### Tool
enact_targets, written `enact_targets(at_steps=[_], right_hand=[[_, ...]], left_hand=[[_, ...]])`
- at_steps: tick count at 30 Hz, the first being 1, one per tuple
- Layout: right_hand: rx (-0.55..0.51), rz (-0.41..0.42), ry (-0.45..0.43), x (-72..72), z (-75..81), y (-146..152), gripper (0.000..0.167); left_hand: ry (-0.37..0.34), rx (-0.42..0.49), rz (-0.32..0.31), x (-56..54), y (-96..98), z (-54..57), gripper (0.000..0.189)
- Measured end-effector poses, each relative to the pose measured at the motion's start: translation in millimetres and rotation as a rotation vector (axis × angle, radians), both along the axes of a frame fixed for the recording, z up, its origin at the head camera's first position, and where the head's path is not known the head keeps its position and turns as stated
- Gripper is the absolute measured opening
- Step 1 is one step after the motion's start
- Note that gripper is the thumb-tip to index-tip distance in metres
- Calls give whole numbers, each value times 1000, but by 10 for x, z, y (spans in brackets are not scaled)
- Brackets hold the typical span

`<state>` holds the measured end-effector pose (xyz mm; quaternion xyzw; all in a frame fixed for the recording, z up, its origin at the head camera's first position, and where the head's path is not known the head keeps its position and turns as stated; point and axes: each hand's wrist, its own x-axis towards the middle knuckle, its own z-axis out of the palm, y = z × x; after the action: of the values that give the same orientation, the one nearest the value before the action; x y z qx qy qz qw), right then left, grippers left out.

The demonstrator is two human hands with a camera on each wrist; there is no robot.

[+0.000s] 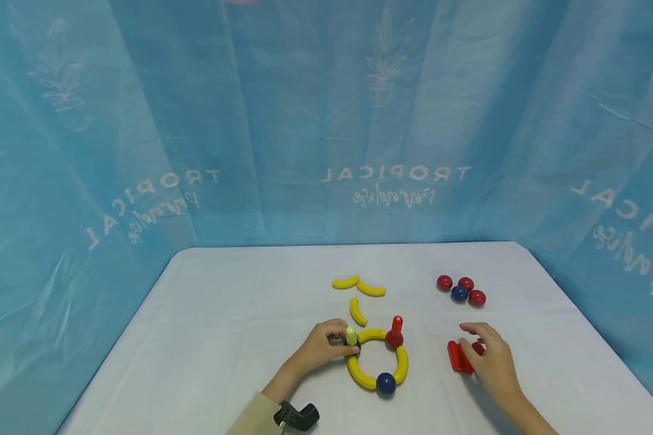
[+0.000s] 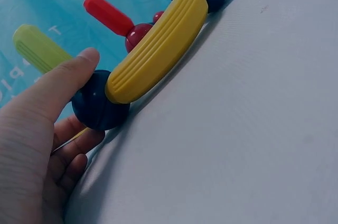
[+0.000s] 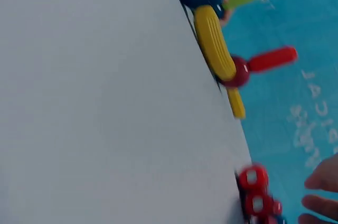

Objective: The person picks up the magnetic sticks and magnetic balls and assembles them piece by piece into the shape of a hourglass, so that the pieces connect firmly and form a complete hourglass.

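A ring of yellow curved sticks [image 1: 361,376] joined by balls lies on the table. My left hand [image 1: 326,345] grips the dark blue ball [image 2: 100,102] at its left, thumb on one side and fingers on the other. A light green stick [image 1: 350,335] stands up from that ball. From the ring's dark red ball [image 1: 394,339] rises a red stick [image 1: 397,325]. Another blue ball [image 1: 386,384] forms the near corner. My right hand [image 1: 488,359] hovers over several loose red sticks [image 1: 455,356], its fingers parted and apart from them in the right wrist view.
Beyond the ring lie loose yellow curved sticks [image 1: 371,289]. Several red balls [image 1: 444,283] and a blue ball [image 1: 459,294] sit together at the back right. A blue printed curtain [image 1: 305,121] surrounds the white table [image 1: 239,302] at the back and sides.
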<state>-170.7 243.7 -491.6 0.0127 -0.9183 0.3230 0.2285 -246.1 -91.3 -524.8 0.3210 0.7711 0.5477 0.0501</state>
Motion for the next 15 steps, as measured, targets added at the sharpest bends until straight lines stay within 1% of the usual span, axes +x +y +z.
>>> enact_targets(at_steps=[2,3,4,6,8,10,11,15], right_hand=[[23,-55,-69,35,12,153,31],[24,-63,-114,51,14,220,31],[25,-67,-160,62,10,276,31],[16,-64,-248,78,-14,361,31],[-1,-54,-316,86,-33,405,32],[-7,-56,-358,88,-42,422,34],[-6,-62,-372,91,-41,426,36],[12,-82,-421,117,-28,434,42]], left_hand=[[9,2,8,0,-8,3,13],[12,7,10,2,-13,7,13],[14,6,14,28,-16,54,13],[23,5,18,32,-25,58,13],[31,1,18,30,-29,50,14],[35,-6,18,29,-25,43,14],[34,-6,15,5,-24,-1,14],[23,-15,1,16,-5,6,14]])
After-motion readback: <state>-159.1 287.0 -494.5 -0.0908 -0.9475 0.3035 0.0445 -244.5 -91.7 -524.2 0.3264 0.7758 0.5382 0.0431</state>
